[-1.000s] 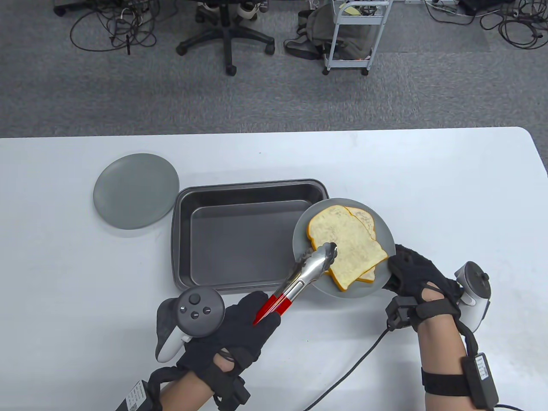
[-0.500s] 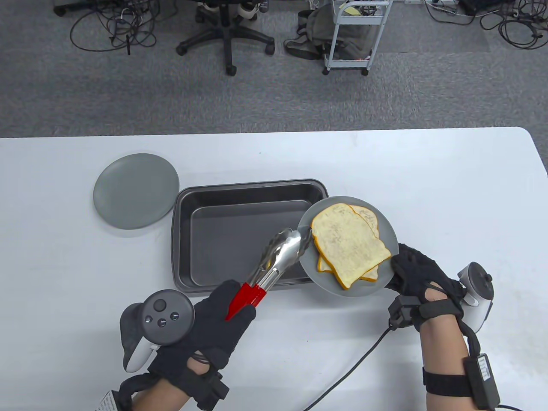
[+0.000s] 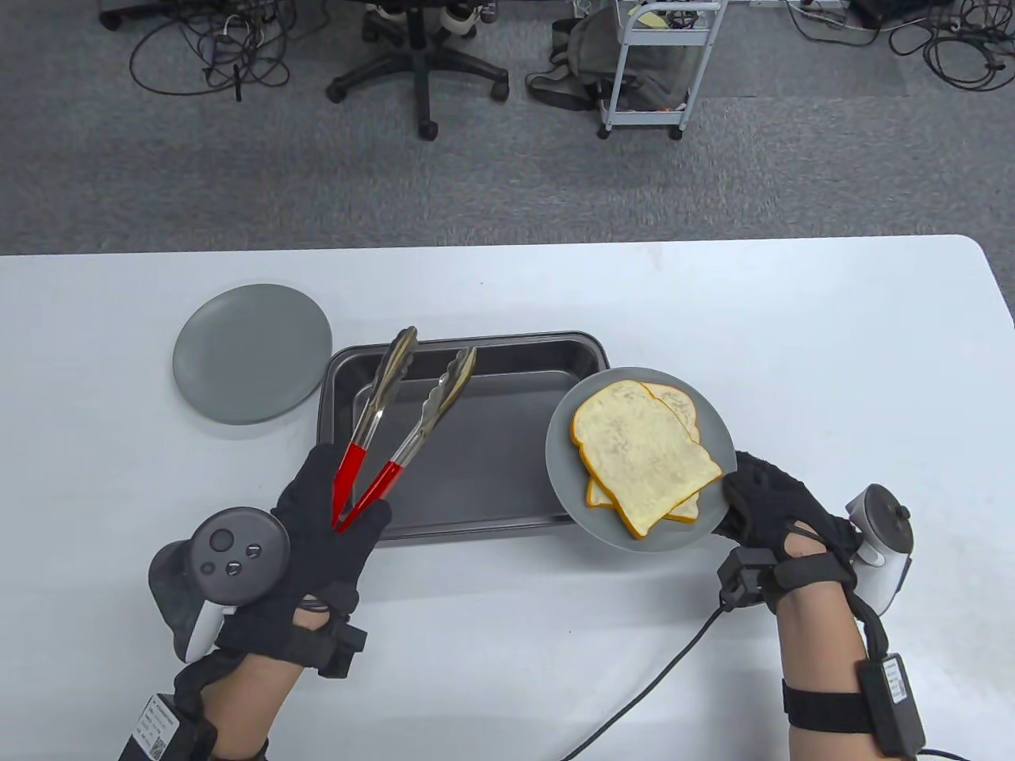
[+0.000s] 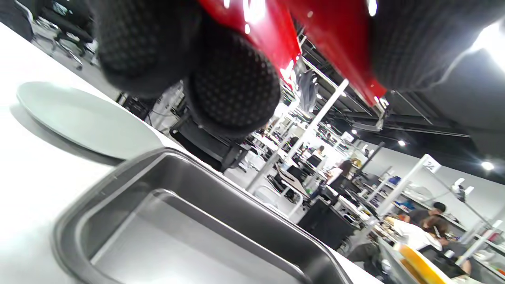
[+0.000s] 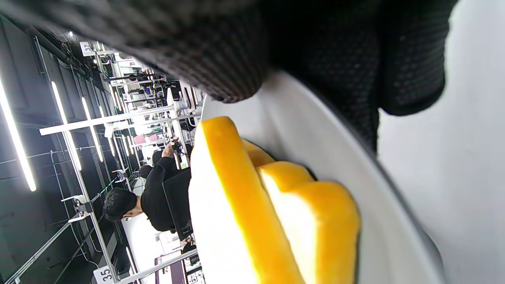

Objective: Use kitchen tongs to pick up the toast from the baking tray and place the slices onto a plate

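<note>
My left hand (image 3: 325,523) grips the red handles of the steel tongs (image 3: 396,420), whose two arms are spread apart over the left part of the dark baking tray (image 3: 444,515); nothing is between the tips. The tray holds no toast. My right hand (image 3: 765,499) grips the near right rim of a grey plate (image 3: 567,468) that overlaps the tray's right end. Two toast slices (image 3: 642,456) lie stacked on that plate. In the right wrist view the toast crust (image 5: 244,205) and plate rim (image 5: 355,157) fill the frame under my fingers (image 5: 355,51).
A second grey plate (image 3: 252,353) lies bare on the white table (image 3: 793,333), left of the tray; it also shows in the left wrist view as the plate (image 4: 79,118) beyond the tray (image 4: 177,221). A cable (image 3: 658,682) runs from my right wrist.
My left hand pulled the tongs off the toast and swung them left over the tray, and their arms sprang apart. The plate with the toast stayed almost still in my right hand.
</note>
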Motion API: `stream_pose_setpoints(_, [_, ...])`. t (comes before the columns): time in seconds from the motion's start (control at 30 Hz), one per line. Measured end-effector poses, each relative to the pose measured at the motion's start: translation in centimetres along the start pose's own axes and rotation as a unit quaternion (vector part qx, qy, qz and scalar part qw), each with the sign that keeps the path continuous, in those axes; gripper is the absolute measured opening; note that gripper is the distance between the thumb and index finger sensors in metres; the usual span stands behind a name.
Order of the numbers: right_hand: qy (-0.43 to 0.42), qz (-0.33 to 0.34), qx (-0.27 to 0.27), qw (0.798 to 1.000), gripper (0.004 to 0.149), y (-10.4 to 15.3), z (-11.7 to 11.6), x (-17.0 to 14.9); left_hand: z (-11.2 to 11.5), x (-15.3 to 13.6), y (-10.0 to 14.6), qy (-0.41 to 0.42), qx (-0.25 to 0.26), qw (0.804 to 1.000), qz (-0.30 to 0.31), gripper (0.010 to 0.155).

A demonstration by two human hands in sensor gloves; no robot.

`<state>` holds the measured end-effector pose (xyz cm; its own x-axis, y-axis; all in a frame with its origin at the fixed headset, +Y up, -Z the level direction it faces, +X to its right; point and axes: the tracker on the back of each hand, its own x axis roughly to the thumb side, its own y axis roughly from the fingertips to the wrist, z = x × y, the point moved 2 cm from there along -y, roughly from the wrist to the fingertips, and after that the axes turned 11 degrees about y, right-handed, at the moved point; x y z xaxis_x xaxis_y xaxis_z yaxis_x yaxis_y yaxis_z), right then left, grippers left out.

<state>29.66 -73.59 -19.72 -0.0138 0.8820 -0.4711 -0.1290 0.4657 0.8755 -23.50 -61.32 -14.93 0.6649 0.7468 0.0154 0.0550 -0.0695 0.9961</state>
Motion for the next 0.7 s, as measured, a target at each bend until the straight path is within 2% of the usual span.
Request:
stream_pose_setpoints(0.37, [0.007, -0.001, -0.002, 1.000, 0.051, -0.2, 0.0, 0.0, -1.5, -4.8, -3.3, -0.064, 0.085, 0.993, -0.059, 0.091])
stream_pose_setpoints(0.7, [0.007, -0.002, -0.005, 1.000, 0.051, -0.2, 0.2, 0.1, -2.3, -10.4, -6.4, -0.055, 0.126, 0.975, -0.176, 0.088])
